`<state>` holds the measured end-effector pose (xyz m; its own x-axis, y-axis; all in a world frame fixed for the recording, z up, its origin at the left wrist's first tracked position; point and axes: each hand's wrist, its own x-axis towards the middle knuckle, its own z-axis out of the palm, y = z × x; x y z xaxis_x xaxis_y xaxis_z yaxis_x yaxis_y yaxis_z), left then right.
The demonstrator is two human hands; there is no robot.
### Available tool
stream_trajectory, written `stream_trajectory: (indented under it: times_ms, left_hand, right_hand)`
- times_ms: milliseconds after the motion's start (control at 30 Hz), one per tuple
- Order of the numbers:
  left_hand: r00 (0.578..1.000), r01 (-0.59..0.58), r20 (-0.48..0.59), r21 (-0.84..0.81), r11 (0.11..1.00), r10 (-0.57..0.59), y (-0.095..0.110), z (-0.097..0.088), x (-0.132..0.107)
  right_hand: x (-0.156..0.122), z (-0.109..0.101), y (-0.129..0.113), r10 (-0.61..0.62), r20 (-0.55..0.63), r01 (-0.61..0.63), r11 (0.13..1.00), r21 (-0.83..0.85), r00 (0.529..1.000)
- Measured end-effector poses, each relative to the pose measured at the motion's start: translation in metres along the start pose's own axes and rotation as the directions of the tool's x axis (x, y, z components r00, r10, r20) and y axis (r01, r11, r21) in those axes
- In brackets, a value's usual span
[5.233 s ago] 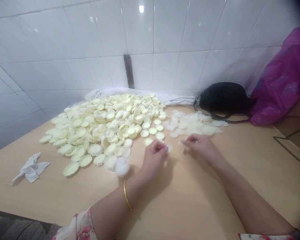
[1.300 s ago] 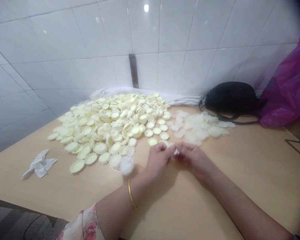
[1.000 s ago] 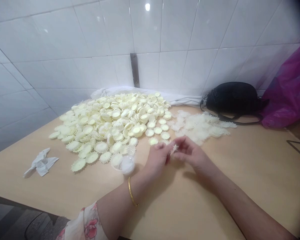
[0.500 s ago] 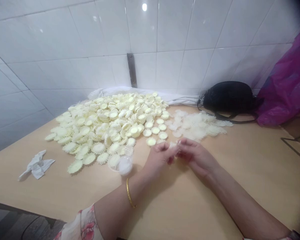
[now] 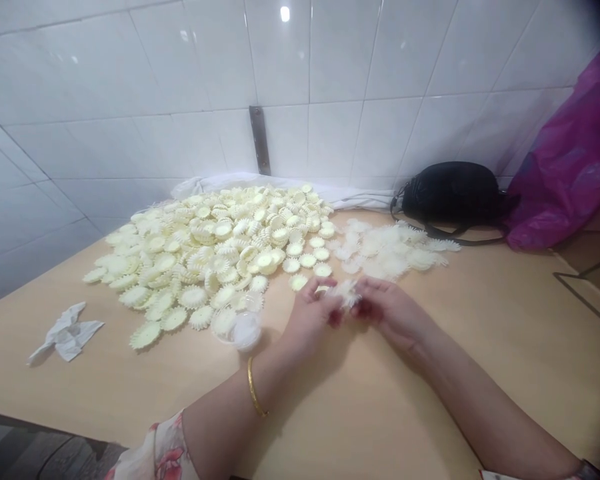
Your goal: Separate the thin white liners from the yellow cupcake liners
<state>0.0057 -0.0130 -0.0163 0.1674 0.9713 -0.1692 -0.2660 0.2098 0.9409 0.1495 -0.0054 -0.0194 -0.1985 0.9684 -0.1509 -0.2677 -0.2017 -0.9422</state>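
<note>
Between my two hands, just above the table, is a small white flower-shaped piece (image 5: 347,293) with a toothed rim. My left hand (image 5: 314,308) pinches its left side, and my right hand (image 5: 386,307) has its fingertips closed at its right edge. Blur hides its finer detail. Beyond my left hand spreads a large heap of pale yellow scalloped discs (image 5: 220,233), several lying singly at its right edge. Past my right hand lies a flatter pile of translucent white petal-edged pieces (image 5: 395,250). Near my left wrist stands a clear plastic cup (image 5: 237,327) with something white inside.
A crumpled white tissue (image 5: 67,333) lies on the table (image 5: 370,413) at the left. Toward the back right are a black bag (image 5: 453,190) with a strap and a magenta plastic bag (image 5: 570,160). White cloth (image 5: 355,197) runs along the tiled wall (image 5: 335,140).
The white piece shows more fully between my fingers, and my hands sit slightly farther apart. The whole view has shifted a little.
</note>
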Motion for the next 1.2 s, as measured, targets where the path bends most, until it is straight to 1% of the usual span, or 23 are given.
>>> stream_trajectory:
  times_ms: [67,100,133,167,200,233,267,300,333,367,400,433,500,567,633,700,767,833,933,1000,1033,1200]
  left_hand:
    - [1.0,0.014,-0.009,0.001,1.0,-0.014,0.001,0.001,-0.001]
    - [1.0,0.024,-0.018,-0.005,1.0,-0.024,0.001,0.001,-0.001]
    - [0.999,0.034,-0.026,-0.02,0.999,-0.034,0.001,0.001,-0.001]
    - [0.999,0.042,-0.025,-0.043,0.998,-0.043,0.001,0.001,0.0]
    - [0.999,0.048,-0.014,-0.075,0.996,-0.049,0.001,0.001,0.0]
    - [0.999,0.049,0.002,-0.113,0.992,-0.049,0.0,0.001,0.001]
    - [0.999,0.044,0.018,-0.153,0.987,-0.042,0.0,0.001,0.002]
    - [0.999,0.035,0.027,-0.189,0.981,-0.03,-0.001,0.001,0.003]
    - [0.999,0.027,0.028,-0.217,0.976,-0.021,-0.001,0.001,0.003]
    - [1.0,0.02,0.02,-0.237,0.971,-0.016,-0.001,0.001,0.004]
    - [1.0,0.015,0.011,-0.245,0.969,-0.012,-0.001,0.0,0.004]
    - [1.0,0.01,0.006,-0.242,0.97,-0.009,-0.001,0.0,0.004]
    - [1.0,-0.009,0.003,-0.201,0.98,0.01,-0.002,-0.001,0.004]
    - [0.999,-0.053,0.006,-0.119,0.992,0.054,-0.004,-0.002,0.005]
    - [0.994,-0.105,0.009,-0.048,0.993,0.105,-0.007,-0.004,0.006]
    - [0.991,-0.131,0.001,-0.022,0.991,0.131,-0.009,-0.005,0.007]
    - [0.991,-0.134,-0.014,-0.022,0.991,0.133,-0.01,-0.006,0.008]
    - [0.994,-0.112,-0.02,-0.02,0.994,0.111,-0.01,-0.006,0.008]
    - [0.999,-0.025,0.045,-0.02,1.0,0.026,-0.008,-0.004,0.006]
    - [0.995,0.024,0.102,-0.033,0.999,-0.021,-0.007,-0.002,0.003]
    - [0.993,0.033,0.113,-0.04,0.999,-0.028,-0.006,-0.001,0.002]
    - [0.999,-0.008,0.035,0.009,1.0,0.008,-0.004,0.002,0.001]
  right_hand:
    - [-0.001,0.002,-0.001,-0.059,-0.052,0.053,0.994,-0.1,0.997]
    - [-0.002,0.003,-0.001,-0.112,-0.091,0.095,0.981,-0.171,0.989]
    - [-0.003,0.003,-0.002,-0.184,-0.121,0.148,0.955,-0.259,0.975]
    - [-0.004,0.004,-0.003,-0.268,-0.126,0.208,0.911,-0.356,0.955]
    - [-0.005,0.005,-0.004,-0.341,-0.096,0.266,0.854,-0.447,0.935]
    - [-0.007,0.006,-0.004,-0.389,-0.043,0.313,0.798,-0.514,0.92]
    - [-0.008,0.007,-0.004,-0.406,0.018,0.347,0.757,-0.553,0.914]
    - [-0.009,0.008,-0.005,-0.4,0.072,0.367,0.737,-0.567,0.914]
    - [-0.01,0.009,-0.005,-0.378,0.116,0.374,0.738,-0.561,0.919]
    - [-0.01,0.009,-0.005,-0.354,0.144,0.373,0.754,-0.541,0.924]
    - [-0.011,0.009,-0.006,-0.343,0.147,0.368,0.775,-0.514,0.928]
    - [-0.011,0.008,-0.007,-0.343,0.126,0.36,0.796,-0.487,0.931]
    - [-0.01,0.007,-0.008,-0.332,0.036,0.313,0.841,-0.44,0.943]
    - [-0.009,0.005,-0.008,-0.257,-0.048,0.219,0.895,-0.39,0.965]
    - [-0.007,0.004,-0.006,-0.14,-0.032,0.121,0.932,-0.342,0.99]
    - [-0.006,0.003,-0.002,-0.074,0.023,0.077,0.949,-0.307,0.997]
    - [-0.004,0.003,0.002,-0.083,0.041,0.092,0.946,-0.31,0.996]
    - [-0.004,0.003,0.003,-0.128,0.016,0.125,0.932,-0.339,0.992]
    - [-0.003,0.003,0.003,-0.168,0.0,0.157,0.919,-0.361,0.986]
    - [-0.004,0.004,0.002,-0.163,0.023,0.16,0.92,-0.357,0.986]
    - [-0.004,0.004,0.002,-0.151,0.037,0.155,0.924,-0.35,0.988]
    - [-0.004,0.004,0.002,-0.111,0.078,0.129,0.952,-0.279,0.991]
